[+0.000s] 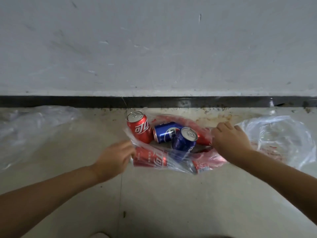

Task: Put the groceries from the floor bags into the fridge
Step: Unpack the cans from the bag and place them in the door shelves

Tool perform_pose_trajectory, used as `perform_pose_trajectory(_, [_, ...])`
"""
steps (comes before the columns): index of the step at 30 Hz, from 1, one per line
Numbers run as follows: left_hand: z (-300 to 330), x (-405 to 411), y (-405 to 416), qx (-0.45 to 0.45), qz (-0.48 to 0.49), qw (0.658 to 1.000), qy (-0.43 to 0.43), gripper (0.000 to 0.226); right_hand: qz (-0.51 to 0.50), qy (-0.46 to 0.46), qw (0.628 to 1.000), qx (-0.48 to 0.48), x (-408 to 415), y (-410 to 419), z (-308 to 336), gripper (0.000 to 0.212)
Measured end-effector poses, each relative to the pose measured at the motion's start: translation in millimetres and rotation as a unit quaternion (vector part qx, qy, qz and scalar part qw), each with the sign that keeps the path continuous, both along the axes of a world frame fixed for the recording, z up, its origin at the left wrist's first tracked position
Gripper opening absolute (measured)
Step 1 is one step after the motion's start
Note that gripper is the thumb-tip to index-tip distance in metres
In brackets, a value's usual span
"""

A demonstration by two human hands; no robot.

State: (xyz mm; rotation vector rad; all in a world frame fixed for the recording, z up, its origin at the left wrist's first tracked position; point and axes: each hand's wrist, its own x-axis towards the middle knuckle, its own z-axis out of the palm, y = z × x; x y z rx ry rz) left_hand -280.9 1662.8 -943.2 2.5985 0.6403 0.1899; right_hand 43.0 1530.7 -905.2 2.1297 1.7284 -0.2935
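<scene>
Both hands work at the mouth of the clear bag (173,160) lying on the floor (171,203) close to the wall edge. The left hand (114,158) pinches the bag's left rim; the right hand (229,140) has its fingers curled over the right rim, though the grip itself is hidden. Inside, an upright red can (139,128) and two blue cans (184,140) are exposed. Best to spread the rims wide and low, then lift an upright can first, so the lying ones don't roll out.
</scene>
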Motion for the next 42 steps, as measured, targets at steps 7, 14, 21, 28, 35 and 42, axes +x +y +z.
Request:
perform_pose_trajectory(7, [-6, 43, -3, 0.015, -0.122, 0.954, 0.275, 0.087, 0.163, 0.180, 0.968, 0.058, -83, -1, 25, 0.042])
perform_pose_trajectory(14, [-14, 36, -11, 0.191, -0.209, 0.935, 0.215, 0.034, 0.052, 0.274, 0.952, -0.124, -100, 22, -15, 0.057])
perform_pose_trajectory(21, [-30, -24, -35, 0.191, -0.199, 0.957, 0.087, 0.024, 0.209, 0.191, 0.949, -0.137, -104, -23, -41, 0.042])
perform_pose_trajectory(28, [-67, -75, 2, 0.091, -0.196, 0.944, 0.251, 0.078, 0.164, 0.277, 0.906, -0.276, -77, -46, -56, 0.055])
perform_pose_trajectory(35, [1, 4, -12, 0.059, -0.251, 0.960, 0.111, 0.020, -0.161, 0.362, 0.856, -0.332, -29, -38, -17, 0.039])
perform_pose_trajectory(42, [14, 117, -91, -0.097, -0.216, 0.952, 0.194, 0.054, -0.561, 0.491, 0.662, -0.078, 2, -62, -17, 0.031])
